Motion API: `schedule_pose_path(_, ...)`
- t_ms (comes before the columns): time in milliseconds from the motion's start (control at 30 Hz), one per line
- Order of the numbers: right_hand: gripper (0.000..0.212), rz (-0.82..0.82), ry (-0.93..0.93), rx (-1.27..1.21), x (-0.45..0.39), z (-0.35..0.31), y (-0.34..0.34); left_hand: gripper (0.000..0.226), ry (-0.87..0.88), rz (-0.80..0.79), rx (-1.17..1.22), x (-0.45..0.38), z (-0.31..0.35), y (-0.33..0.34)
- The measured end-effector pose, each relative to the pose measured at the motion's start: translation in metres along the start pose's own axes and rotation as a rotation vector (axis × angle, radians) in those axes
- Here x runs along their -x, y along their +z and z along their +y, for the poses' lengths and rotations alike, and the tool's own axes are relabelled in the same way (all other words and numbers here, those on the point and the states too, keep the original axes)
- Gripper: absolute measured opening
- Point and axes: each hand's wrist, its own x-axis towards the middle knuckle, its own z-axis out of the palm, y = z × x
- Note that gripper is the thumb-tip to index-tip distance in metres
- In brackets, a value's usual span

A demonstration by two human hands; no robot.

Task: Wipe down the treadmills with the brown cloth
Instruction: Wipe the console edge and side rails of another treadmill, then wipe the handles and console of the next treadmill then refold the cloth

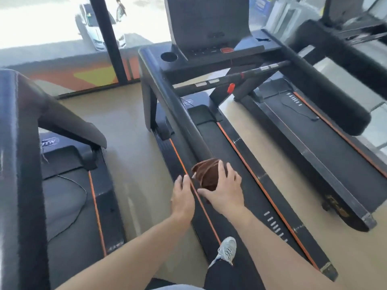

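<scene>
A black treadmill [247, 168] with orange side stripes stands in the middle of the view. Its left handrail [178, 114] slopes down toward me. A bunched brown cloth [207, 173] sits over the near end of that handrail. My right hand [224, 191] grips the cloth from the right and below. My left hand [182, 197] hovers just left of the rail end, fingers apart, holding nothing.
A second treadmill [69, 185] stands to the left with its thick handrail [21, 164] close by, and a third [326, 143] to the right. Beige floor strips [134, 160] run between them. The console [207, 24] rises ahead before a window. My shoe [227, 251] rests on the belt.
</scene>
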Motion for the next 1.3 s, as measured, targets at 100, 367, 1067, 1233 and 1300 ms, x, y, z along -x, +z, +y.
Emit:
schedule_pose_path(100,0.107,-0.060,-0.108,0.050,-0.030,0.011,-0.004,0.055,-0.186,-0.006,0.356,-0.002,0.004,0.054)
schedule_pose_path(367,0.109,-0.303,-0.291,-0.082,-0.112,-0.001,-0.022,0.063,-0.171,0.136,0.601,-0.030,0.055,0.095)
schedule_pose_path(1067,0.056,-0.748,-0.238,-0.034,-0.368,-0.204,-0.041,0.061,0.190,0.351,-0.060,-0.279,0.231,0.057)
schedule_pose_path(1233,0.096,-0.829,-0.146,-0.122,-0.375,-0.199,-0.042,0.073,0.095,0.414,-0.073,-0.279,0.233,0.058)
schedule_pose_path(1300,0.113,-0.901,-0.113,-0.168,-0.379,-0.186,-0.047,0.071,0.041,0.464,-0.113,-0.279,0.235,0.063)
